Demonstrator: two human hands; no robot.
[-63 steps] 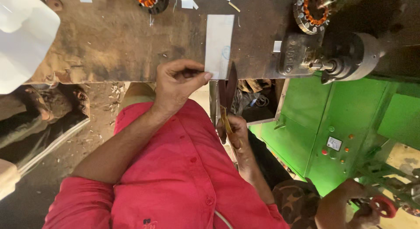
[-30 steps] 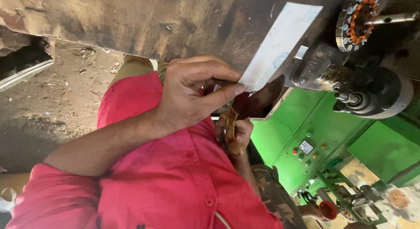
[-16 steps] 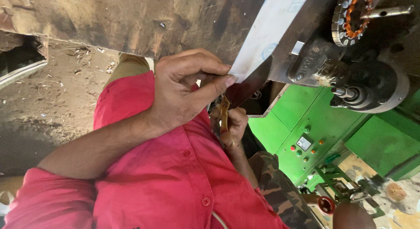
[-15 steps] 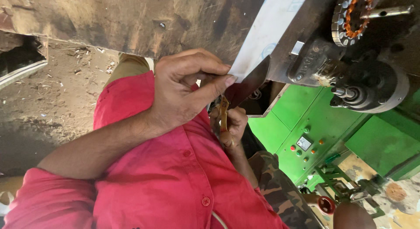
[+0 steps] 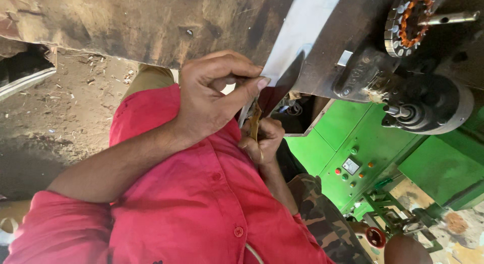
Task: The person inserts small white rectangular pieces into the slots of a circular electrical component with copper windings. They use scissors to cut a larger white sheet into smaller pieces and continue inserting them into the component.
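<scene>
A: Two hands meet at the frame's centre. The left hand, the larger one coming up from lower left, pinches the bottom corner of a white sheet between thumb and forefinger.

B: And the sheet itself?

A: It runs from that pinch up to the top edge, right of centre, lying against the dark, worn bench that fills the upper frame.

B: The other hand?

A: The right hand sits just below and right of the left, fingers curled shut around the brownish handles of scissors. The dark blade slants up along the sheet's lower edge, touching it or nearly so; I cannot tell which.

B: Anything around them?

A: A red shirt fills the lower middle. At upper right a grey motor housing is fixed by the bench, and above it a toothed ring with copper windings. A green cabinet with small buttons stands at right, and a dirt floor shows at left.
</scene>
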